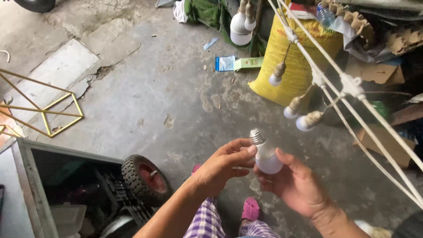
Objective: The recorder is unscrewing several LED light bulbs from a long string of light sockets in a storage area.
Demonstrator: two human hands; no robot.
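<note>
Both forearms rise from the bottom edge of the frame and meet over a single white light bulb (265,155), held above the concrete floor (145,97) in front of the person's checked trousers (207,222) and pink sandals (251,209). Cupped beneath it, the right hand (296,185) closes loosely around the rounded glass end and carries its weight. Reaching in from the other side, the left hand (218,169) pinches the bulb near its neck with thumb and fingertips, so the metal screw base (257,136) points up and stays uncovered. Just to the right, two pale cables (352,94) slant down across the view with small bulbs (291,110) hanging from their sockets, near enough to the held bulb to be within reach. Behind these stands a yellow sack (293,61). A small rubber wheel (144,178) leans by a metal-framed box (31,176) at lower left.
</note>
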